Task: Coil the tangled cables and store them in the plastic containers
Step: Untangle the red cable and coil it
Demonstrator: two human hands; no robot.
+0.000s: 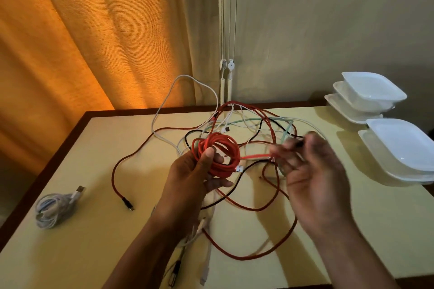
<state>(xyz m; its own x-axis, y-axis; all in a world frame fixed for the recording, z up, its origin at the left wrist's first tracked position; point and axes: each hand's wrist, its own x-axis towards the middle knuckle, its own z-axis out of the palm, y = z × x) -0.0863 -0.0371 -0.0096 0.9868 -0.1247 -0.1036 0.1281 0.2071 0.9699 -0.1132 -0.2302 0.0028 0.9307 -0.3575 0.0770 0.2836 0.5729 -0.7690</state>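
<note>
A: White plastic, those containers (373, 91) at the desk's far right: one stack by the wall, a second stack (399, 150) nearer me, touching the right edge. What's in them?

B: Nothing that I can see in the top ones; the lower ones are hidden.

A: And the cables?

B: My left hand (195, 171) holds a red coil (218, 155), thumb over the loops and fingers clamped beneath. Its white plug (239, 168) sticks out at the coil's lower right. A red strand runs from the coil to my right hand (312, 176). That hand is blurred; the fingers seem pinched on the strand, but I cannot tell for sure.

A: The rest?

B: The tangle (253, 129) of red, white, black and pale green lies on the desk (94, 241) behind and under my hands. A white bundle (54, 209) sits near the left edge, well apart.

A: Room to move?

B: Bare desk between the bundle and the tangle, and at the near right corner. The curtain (82, 30) hangs beyond the far left edge.
</note>
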